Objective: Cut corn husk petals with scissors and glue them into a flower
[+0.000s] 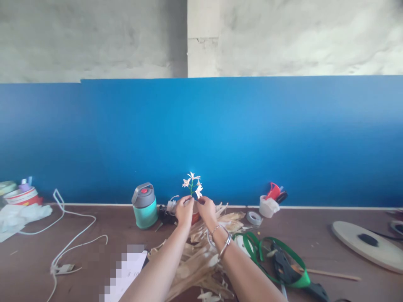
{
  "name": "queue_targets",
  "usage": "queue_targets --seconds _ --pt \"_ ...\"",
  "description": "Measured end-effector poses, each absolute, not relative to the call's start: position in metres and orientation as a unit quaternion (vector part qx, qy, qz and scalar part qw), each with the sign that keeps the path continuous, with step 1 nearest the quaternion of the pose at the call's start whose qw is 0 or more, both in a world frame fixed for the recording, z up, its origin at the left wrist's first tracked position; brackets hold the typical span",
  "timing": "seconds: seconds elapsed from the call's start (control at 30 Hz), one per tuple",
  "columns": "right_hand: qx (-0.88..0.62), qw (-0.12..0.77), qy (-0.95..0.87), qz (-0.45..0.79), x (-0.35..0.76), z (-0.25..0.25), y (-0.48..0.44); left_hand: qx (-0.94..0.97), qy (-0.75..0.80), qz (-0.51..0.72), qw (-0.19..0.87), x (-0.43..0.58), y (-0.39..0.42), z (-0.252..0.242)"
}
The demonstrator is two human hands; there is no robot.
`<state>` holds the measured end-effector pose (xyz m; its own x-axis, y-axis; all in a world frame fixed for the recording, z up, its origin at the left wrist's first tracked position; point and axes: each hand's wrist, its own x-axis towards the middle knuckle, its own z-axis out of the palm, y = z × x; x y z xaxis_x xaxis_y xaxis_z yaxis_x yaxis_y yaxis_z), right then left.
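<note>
Held up in front of the blue panel is a small sprig of white flowers [192,184] with a green stem. My left hand [185,210] pinches the bottom of its stem between thumb and fingers. Just beneath the lowest right blossom, the fingertips of my right hand [206,209] are closed on the sprig; the exact contact point is too small to see. Bracelets circle my right wrist. Under my forearms lies a heap of dry, pale husk strips [198,260]. A red container [195,216] is partly hidden behind my hands.
A teal flask [145,207] stands left of my hands. To the right are a tape roll [254,218], a white cup [267,206] with tools, green ribbon [296,256], and a round board [371,247]. White cable [75,239] crosses the left side. A blue panel [239,138] closes the back.
</note>
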<state>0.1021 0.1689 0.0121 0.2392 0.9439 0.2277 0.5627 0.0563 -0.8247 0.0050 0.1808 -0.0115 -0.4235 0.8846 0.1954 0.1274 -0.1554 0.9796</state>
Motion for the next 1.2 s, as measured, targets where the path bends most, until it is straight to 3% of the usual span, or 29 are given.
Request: queue_targets --seconds 0.33,0.57,0.83,0.97,1.2 --pt "-0.644 0.471 -0.565 0.211 0.108 0.013 0.167 0.381 0.571 0.637 0.352 0.005 0.182 -0.005" --pt "-0.63 0.523 -0.54 0.196 0.128 0.02 0.141 0.287 0.58 0.65 0.398 -0.002 0.17 0.029" --pt "-0.595 0.545 -0.554 0.206 0.168 0.026 0.069 0.331 0.532 0.64 0.445 -0.059 0.082 0.078" --pt "-0.564 0.479 -0.646 0.187 0.162 0.019 0.031 0.432 0.552 0.579 0.417 -0.108 0.023 0.074" --pt "-0.498 0.347 -0.779 0.157 0.119 0.005 -0.019 0.401 0.66 0.564 0.293 -0.166 -0.038 0.027"
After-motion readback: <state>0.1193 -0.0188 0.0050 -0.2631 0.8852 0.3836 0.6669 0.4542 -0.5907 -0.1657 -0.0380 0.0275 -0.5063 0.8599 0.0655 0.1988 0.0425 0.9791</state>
